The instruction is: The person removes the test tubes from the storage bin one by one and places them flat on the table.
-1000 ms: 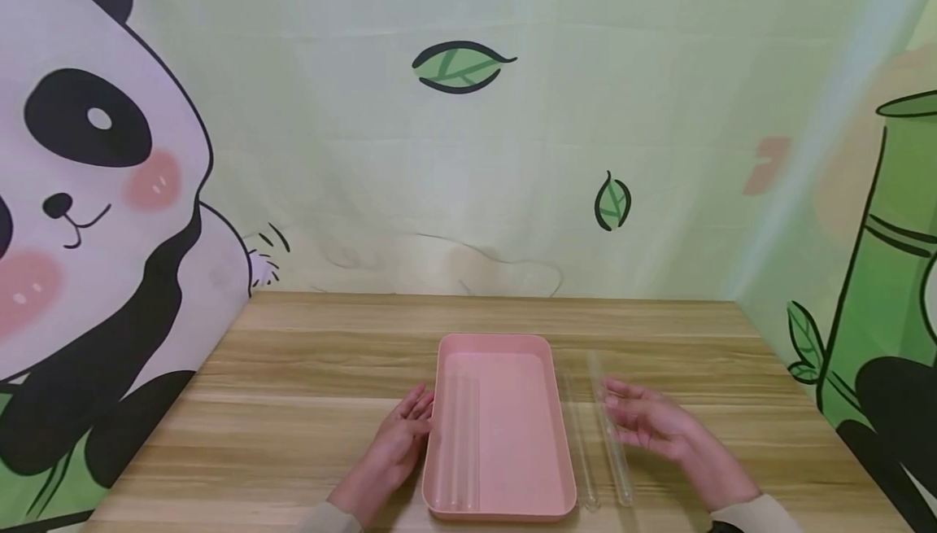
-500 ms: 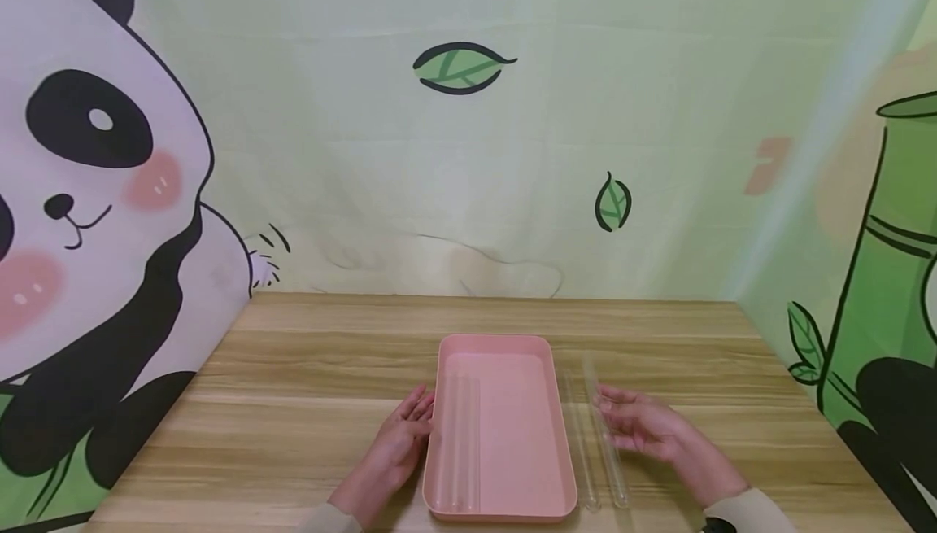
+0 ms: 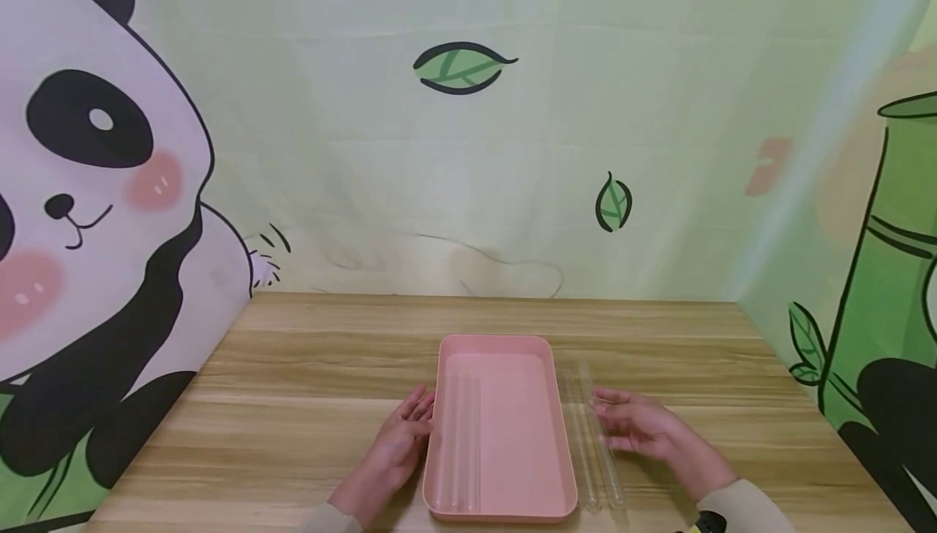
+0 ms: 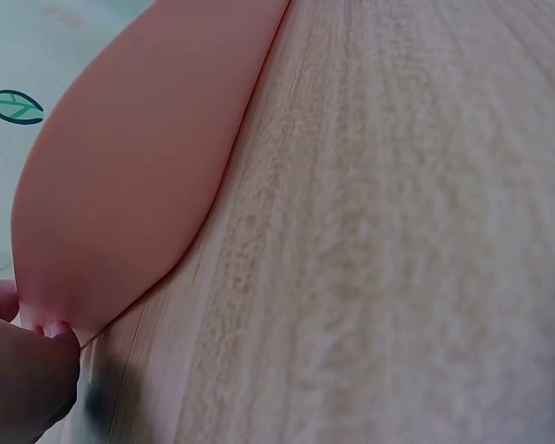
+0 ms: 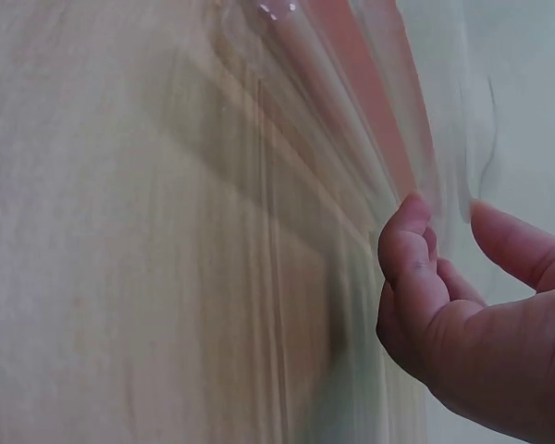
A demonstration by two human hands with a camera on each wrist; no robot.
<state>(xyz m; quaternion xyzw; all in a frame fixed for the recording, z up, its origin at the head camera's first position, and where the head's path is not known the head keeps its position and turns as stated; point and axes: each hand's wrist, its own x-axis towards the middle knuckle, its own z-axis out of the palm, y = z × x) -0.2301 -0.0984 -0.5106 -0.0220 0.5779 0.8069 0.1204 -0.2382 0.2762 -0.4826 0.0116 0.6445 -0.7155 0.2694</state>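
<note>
In the head view, a pink tray [image 3: 523, 435] lies lengthwise on the wooden table. My left hand [image 3: 395, 443] rests against its left wall; the left wrist view shows fingertips touching the tray wall [image 4: 129, 157] near one end. Several clear tubes [image 3: 461, 443] lie side by side along the tray's left inside. Right of the tray, my right hand [image 3: 635, 425] pinches a clear tube [image 3: 610, 476] between thumb and fingers. A second clear tube [image 3: 588, 472] lies between that one and the tray. Whether the held tube touches the table is hard to tell.
The wooden table [image 3: 307, 370] extends around the tray to a fabric backdrop [image 3: 351, 126] printed with leaves. A panda [image 3: 88, 118] is printed at the left and green bamboo [image 3: 878, 273] at the right. A dark band shows at the right sleeve [image 3: 754, 508].
My right hand has moved left with its tube, bringing it closer to the tube beside the tray. The left hand and tray have stayed in place.
</note>
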